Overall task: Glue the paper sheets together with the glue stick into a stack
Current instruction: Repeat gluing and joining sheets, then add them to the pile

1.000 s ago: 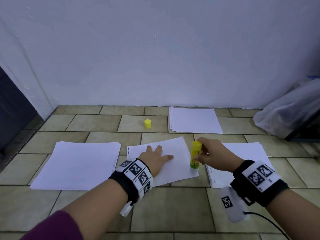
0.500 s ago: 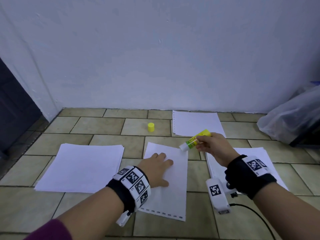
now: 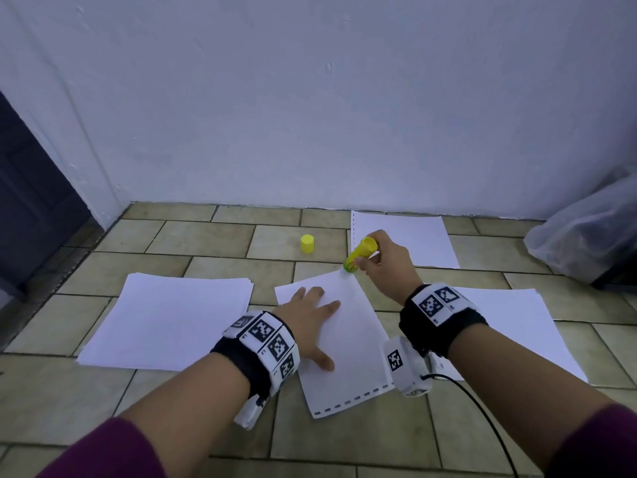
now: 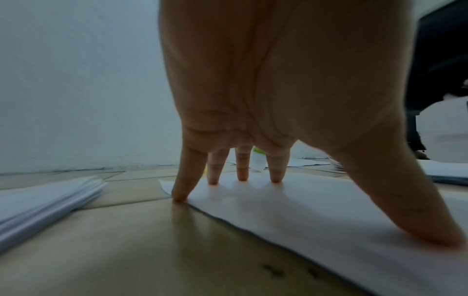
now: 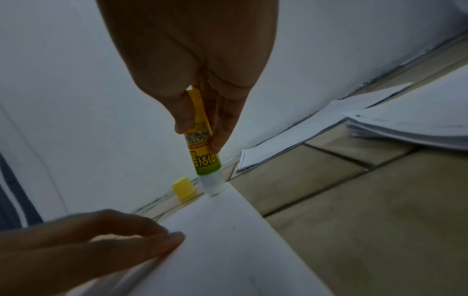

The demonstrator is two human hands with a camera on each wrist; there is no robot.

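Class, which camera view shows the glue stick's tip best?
The right wrist view: the glue stick tip sits clearly on the sheet corner. The head view shows it small; the left wrist view only glimpses it between fingers.

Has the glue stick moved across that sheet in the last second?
Yes. The glue stick went from the sheet's near right edge up to its far corner, closer to the yellow cap on the floor.

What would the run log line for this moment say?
left hand: presses single white paper sheet flat | right hand: grips yellow glue stick, tip at sheet's far corner | yellow cap: off, on floor
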